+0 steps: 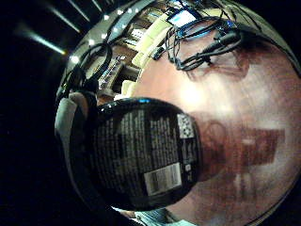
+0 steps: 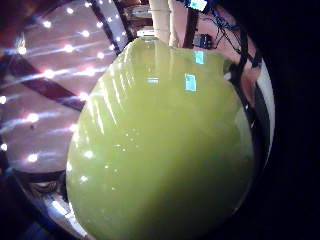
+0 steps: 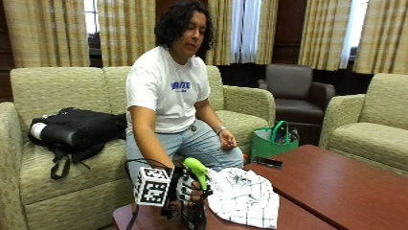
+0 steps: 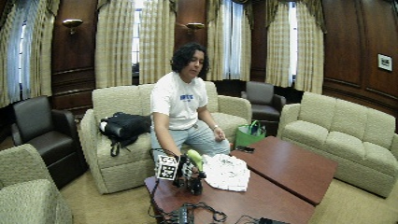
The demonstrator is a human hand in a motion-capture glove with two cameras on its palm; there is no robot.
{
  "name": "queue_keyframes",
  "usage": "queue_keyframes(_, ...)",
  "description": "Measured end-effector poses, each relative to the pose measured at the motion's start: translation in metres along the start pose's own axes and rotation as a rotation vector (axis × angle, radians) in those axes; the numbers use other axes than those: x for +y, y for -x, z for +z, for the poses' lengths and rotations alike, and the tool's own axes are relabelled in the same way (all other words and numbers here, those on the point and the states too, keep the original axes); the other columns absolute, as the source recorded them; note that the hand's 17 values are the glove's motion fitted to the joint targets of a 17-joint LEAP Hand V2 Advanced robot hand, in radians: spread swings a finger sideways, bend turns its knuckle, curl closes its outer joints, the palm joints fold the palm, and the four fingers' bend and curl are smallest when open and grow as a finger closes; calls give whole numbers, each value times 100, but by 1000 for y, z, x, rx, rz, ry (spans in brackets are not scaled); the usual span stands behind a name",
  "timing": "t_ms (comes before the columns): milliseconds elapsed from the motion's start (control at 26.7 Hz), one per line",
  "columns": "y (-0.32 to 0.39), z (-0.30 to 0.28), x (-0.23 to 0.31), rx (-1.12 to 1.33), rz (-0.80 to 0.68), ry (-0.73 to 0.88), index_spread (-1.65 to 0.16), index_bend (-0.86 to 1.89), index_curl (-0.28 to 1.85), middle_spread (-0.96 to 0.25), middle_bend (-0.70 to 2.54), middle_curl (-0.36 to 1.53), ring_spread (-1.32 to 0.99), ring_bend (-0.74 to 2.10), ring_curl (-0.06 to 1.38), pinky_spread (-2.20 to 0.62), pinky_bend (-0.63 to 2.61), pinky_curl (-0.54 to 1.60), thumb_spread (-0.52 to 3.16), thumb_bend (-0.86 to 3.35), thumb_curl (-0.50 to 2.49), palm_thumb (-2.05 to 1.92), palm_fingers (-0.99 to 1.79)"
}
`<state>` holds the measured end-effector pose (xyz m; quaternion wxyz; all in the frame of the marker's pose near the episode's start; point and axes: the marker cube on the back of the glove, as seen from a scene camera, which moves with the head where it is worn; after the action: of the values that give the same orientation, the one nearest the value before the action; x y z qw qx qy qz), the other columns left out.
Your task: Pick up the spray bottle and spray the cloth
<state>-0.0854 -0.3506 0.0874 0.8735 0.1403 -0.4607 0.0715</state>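
In the outside view a person on the sofa grips a spray bottle (image 3: 195,172) with the gloved right hand (image 3: 184,188), fingers curled round its neck below the lime-green head. The bottle's black body stands upright at the near end of the wooden table (image 3: 357,187); whether it touches the top I cannot tell. A white checked cloth (image 3: 243,196) lies crumpled on the table right beside the bottle, the nozzle facing it. The little finger side palm view is filled by the black labelled body (image 1: 146,157), the thumb side by the green head (image 2: 160,140). The wide view shows the bottle (image 4: 194,162), hand (image 4: 183,172) and cloth (image 4: 225,171).
The bare left hand (image 3: 227,141) rests on the person's thigh. A small black device (image 3: 267,163) lies on the table's far edge, and a green bag (image 3: 271,141) stands on the floor behind it. Cables (image 4: 193,213) lie at the table's near end. A black bag (image 3: 76,130) sits on the sofa.
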Motion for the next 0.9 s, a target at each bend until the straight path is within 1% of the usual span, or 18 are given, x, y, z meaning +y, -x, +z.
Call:
queue_keyframes(112,0,1,3,1,-31,-20,-29,23,23,-16,30,41,-21,67,40,-19,40,36,73,4,52,93,121)
queue_keyframes(187,1,1,3,-2,-41,-24,-30,23,25,-18,40,44,-20,65,41,-21,35,35,67,4,55,96,127)
queue_keyframes(337,4,0,2,-6,-51,-16,-30,29,31,-17,50,47,-22,54,39,-23,30,34,56,4,59,101,129)
queue_keyframes(449,4,-1,3,-9,-57,-11,-29,32,34,-17,53,49,-20,58,41,-26,29,34,48,2,62,103,137)
queue_keyframes(712,7,-5,11,-56,-50,-5,-28,36,40,-17,59,52,-19,62,44,-29,32,36,33,-2,66,103,141)
queue_keyframes(899,22,-16,23,-64,-63,6,-28,40,44,-16,62,54,-19,65,46,-29,34,37,26,-5,67,97,140)
